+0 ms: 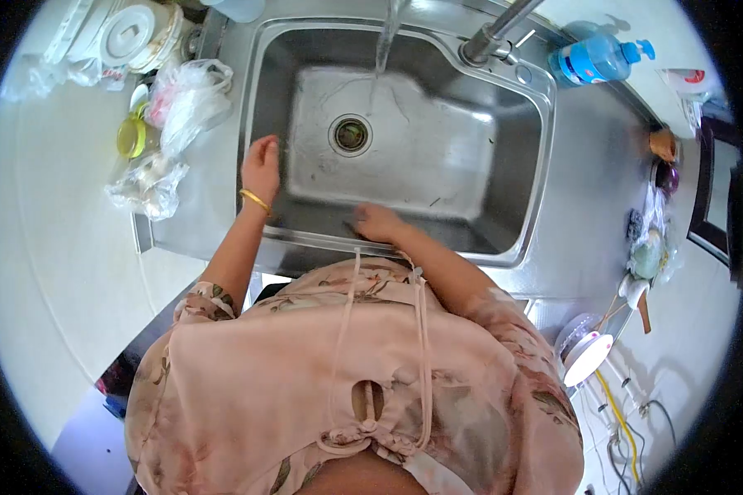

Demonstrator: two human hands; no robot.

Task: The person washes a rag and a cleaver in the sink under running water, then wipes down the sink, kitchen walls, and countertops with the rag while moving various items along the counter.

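Water (385, 41) runs from the faucet (489, 41) into the steel sink (479, 165), behind the drain (350, 134). Over the sink's left rim is my left hand (262, 165), with a gold bangle (256, 200) on the wrist. Its fingers curl in, and nothing shows in them. My right hand (377, 223) is low at the sink's front wall, its fingers bent down and blurred. Whether it holds anything is hidden. The two hands are apart from each other.
Plastic bags (191, 103), a yellow-green container (132, 136) and white tubs (132, 35) stand at the left. A blue soap bottle (594, 60) is behind the sink's right corner. Wrapped items (650, 247) line the right wall.
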